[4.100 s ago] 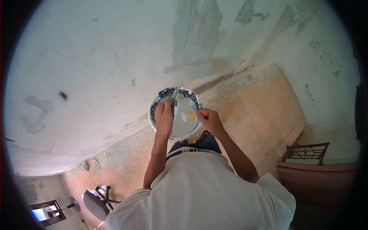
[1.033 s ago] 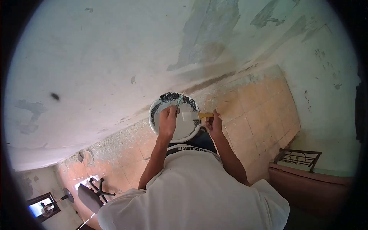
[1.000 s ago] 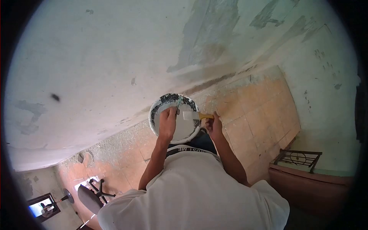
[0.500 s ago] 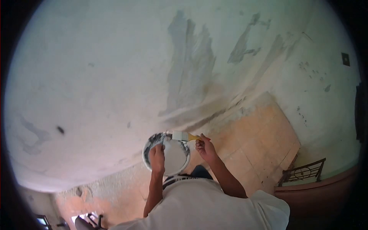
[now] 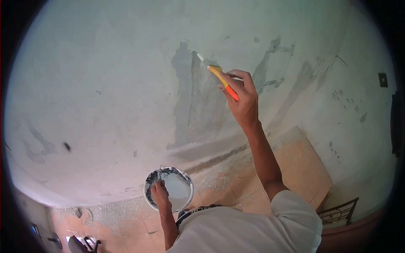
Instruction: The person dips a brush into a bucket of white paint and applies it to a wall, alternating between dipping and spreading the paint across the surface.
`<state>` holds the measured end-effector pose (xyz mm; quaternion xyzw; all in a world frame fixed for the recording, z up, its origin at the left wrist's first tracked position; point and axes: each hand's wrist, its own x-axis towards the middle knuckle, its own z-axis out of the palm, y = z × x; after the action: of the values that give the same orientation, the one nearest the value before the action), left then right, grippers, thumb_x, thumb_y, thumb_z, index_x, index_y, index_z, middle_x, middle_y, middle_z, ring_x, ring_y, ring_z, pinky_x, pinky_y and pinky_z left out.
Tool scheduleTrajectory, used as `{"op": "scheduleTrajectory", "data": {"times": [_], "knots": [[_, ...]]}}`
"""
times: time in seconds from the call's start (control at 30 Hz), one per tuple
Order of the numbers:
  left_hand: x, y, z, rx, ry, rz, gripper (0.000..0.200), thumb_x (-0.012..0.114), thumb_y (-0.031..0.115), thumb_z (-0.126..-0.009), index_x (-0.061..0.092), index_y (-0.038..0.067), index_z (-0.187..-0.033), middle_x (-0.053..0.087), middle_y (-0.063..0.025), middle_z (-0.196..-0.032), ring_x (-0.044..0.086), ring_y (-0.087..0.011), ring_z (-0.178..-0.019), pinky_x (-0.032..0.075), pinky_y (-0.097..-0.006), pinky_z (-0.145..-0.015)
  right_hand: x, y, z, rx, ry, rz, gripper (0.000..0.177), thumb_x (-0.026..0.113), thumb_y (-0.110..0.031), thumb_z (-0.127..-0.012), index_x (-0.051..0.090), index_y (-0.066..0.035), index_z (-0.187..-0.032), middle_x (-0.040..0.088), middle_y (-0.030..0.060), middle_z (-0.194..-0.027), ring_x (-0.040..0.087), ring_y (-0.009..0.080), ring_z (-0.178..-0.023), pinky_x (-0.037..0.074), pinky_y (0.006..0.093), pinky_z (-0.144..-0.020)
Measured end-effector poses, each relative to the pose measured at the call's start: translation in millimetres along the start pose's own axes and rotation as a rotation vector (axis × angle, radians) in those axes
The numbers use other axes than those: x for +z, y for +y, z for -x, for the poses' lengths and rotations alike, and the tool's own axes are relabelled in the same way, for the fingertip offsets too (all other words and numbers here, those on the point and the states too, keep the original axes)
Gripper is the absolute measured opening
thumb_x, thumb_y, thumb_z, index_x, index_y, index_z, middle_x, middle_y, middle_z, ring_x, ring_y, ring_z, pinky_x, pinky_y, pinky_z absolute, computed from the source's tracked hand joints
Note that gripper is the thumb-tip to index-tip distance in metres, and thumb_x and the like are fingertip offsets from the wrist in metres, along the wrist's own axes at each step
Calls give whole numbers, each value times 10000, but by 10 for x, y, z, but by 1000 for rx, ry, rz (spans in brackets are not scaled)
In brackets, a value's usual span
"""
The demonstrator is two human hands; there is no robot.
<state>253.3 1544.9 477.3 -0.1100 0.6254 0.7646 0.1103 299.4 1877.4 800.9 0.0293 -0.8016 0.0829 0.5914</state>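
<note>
My right hand (image 5: 244, 95) is raised to the wall and grips a paintbrush (image 5: 217, 74) by its yellow and orange handle. The brush's white-coated bristle tip meets the upper part of a dark grey patch (image 5: 182, 90) on the pale wall. Lower down, my left hand (image 5: 160, 193) is closed at a paint-crusted bucket handle, over the near left part of a round bucket (image 5: 192, 194). White paint (image 5: 177, 187) lies inside, and dark smears coat the inner wall.
More grey patches mark the pale wall (image 5: 105, 63) towards the right. Orange floor tiles (image 5: 219, 192) with whitish spatter run along its foot. A wall switch plate (image 5: 382, 80) is at far right, a metal grille (image 5: 339, 213) at lower right.
My right hand has lifted the paintbrush from over the bucket up to the wall. The bucket and my left hand sit lower and slightly further left in view.
</note>
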Motion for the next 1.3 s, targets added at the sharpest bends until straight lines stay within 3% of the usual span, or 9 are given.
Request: {"op": "scheduleTrajectory", "data": {"times": [0.17, 0.4, 0.53, 0.63, 0.83, 0.93, 1.03, 1.2, 1.3], "knots": [[165, -193, -22, 9, 100, 56, 319, 528, 301, -1074, 627, 120, -830, 365, 94, -592, 282, -35, -475, 207, -254, -446, 308, 271, -22, -162, -51, -14, 461, 828, 14, -902, 725, -14, -1351, 730, 121, -1320, 719, 299, -1257, 657, 387, -1043], [169, -239, -278, -13, 131, 1, 330, 544, 305, -1076, 625, 113, -821, 379, 96, -601, 287, -34, -479, 209, -254, -445, 1002, 609, 262, -200, -110, -1, 417, 802, -7, -931, 720, -1, -1340, 725, 122, -1361, 725, 297, -1227, 656, 377, -1024], [133, -212, -437, -26, 135, -12, 364, 531, 317, -1087, 622, 95, -813, 390, 78, -600, 317, -48, -491, 233, -272, -460, 1263, 684, 1387, -23, -385, -52, 375, 738, 7, -967, 728, -22, -1341, 729, 134, -1371, 722, 308, -1241, 647, 386, -1024], [103, -310, -464, -24, 139, -63, 393, 504, 316, -1096, 621, 79, -805, 403, 59, -600, 345, -58, -502, 251, -286, -476, 1372, 833, 1648, 39, -523, -78, 394, 737, 13, -968, 726, -34, -1359, 731, 142, -1379, 725, 310, -1242, 640, 400, -1022], [55, -384, -541, -22, 117, -101, 390, 500, 303, -1095, 629, 71, -808, 417, 58, -622, 344, -63, -518, 237, -295, -493, 1173, 659, 159, -139, -104, -8, 377, 785, 6, -950, 739, -5, -1324, 763, 169, -1312, 742, 336, -1203, 639, 422, -1005], [-5, -471, -537, 22, 123, -119, 416, 521, 298, -1085, 576, 63, -746, 391, 56, -639, 332, -69, -577, 226, -318, -544, 1069, 591, -100, -232, 20, 7, 375, 781, 16, -950, 747, -8, -1322, 761, 167, -1321, 741, 343, -1206, 636, 422, -1018], [-63, -548, -511, 26, 116, -171, 428, 530, 295, -1080, 554, 48, -731, 374, 49, -650, 315, -73, -616, 219, -335, -566, 1292, 679, 390, -219, -90, 74, 391, 766, 36, -951, 747, -19, -1337, 756, 156, -1343, 735, 335, -1231, 633, 416, -1043], [-41, -606, -541, -15, 142, -167, 418, 526, 282, -1071, 556, 24, -744, 375, 40, -669, 315, -76, -640, 218, -344, -579, 1788, 816, 2364, 70, -465, -142, 421, 776, 44, -935, 756, -42, -1346, 745, 145, -1381, 708, 340, -1283, 605, 436, -1070], [-29, -576, -574, -2, 124, -218, 416, 517, 281, -1068, 549, 13, -752, 386, 30, -682, 330, -82, -665, 238, -353, -594, 1867, 893, 2614, 164, -618, -194, 412, 777, 32, -941, 758, -60, -1342, 747, 149, -1367, 711, 343, -1272, 607, 441, -1064]]}}
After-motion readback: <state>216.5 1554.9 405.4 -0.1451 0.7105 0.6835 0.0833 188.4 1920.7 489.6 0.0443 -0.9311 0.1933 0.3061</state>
